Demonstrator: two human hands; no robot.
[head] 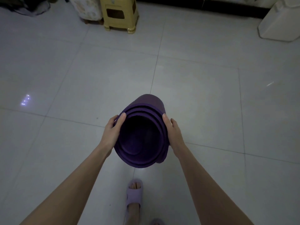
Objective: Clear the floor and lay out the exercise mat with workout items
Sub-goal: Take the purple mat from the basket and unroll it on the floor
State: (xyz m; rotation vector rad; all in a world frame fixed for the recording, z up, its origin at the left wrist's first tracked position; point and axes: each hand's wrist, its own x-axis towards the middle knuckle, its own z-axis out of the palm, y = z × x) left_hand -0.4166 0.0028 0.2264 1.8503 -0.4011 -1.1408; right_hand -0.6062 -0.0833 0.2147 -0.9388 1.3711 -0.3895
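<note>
A rolled purple exercise mat [146, 101] stands on end in front of me, its open spiral end facing up at the camera. My left hand [113, 130] grips the roll's left side, thumb on the rim. My right hand [172, 130] grips its right side, thumb likewise on the rim. The roll's lower end is hidden behind the roll itself, so I cannot tell whether it touches the floor. No other workout items are in view.
Pale grey floor tiles [203, 98] spread all around. A yellow plastic stool [120, 13] and a patterned cloth-covered object [87, 8] stand at the back. A white container [280, 21] sits back right, dark fabric [27, 5] back left. My slippered foot [134, 194] is below the mat.
</note>
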